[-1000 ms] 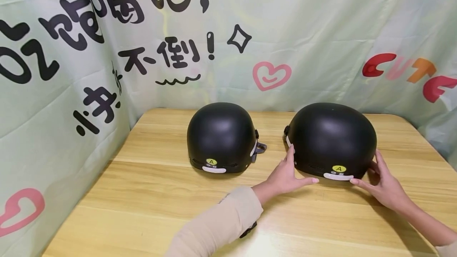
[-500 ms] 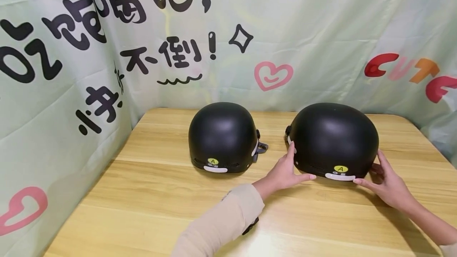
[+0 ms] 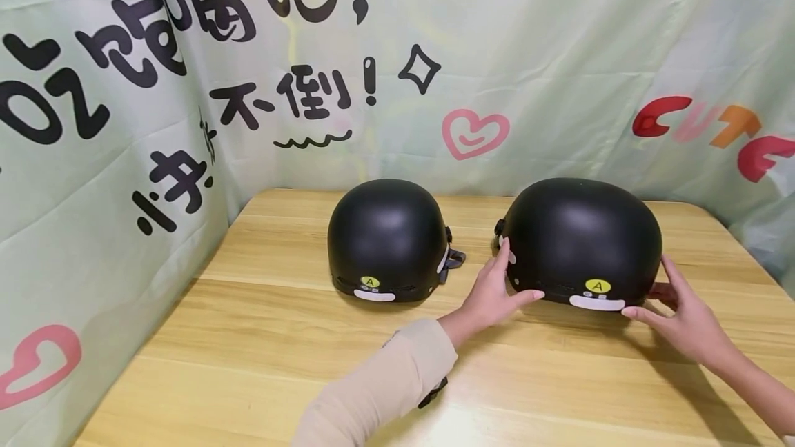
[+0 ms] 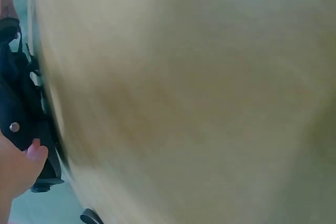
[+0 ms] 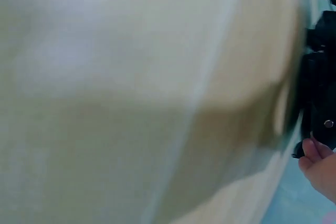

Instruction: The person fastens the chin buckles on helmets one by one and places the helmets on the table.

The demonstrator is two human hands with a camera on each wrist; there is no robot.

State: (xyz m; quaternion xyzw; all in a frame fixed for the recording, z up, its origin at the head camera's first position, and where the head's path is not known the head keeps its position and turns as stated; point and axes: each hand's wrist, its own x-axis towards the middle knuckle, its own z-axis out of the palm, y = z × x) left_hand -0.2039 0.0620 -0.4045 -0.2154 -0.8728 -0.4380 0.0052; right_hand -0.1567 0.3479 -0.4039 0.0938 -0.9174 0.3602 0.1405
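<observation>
Your left hand point(image 3: 489, 301) and right hand point(image 3: 692, 326) flank the wider black helmet point(image 3: 580, 240), fingers point(image 3: 501, 258) gripping its lower edge at opposite sides, likely for balance.

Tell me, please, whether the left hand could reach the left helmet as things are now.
Probably yes: only tabletop shows between the left hand and the left helmet. But that hand grips the right helmet, so it would likely have to let go first.

This is a curtained nook, home or studio unclear. Printed cloth point(image 3: 559, 33) hangs behind and beside a table point(image 3: 248, 357).
</observation>
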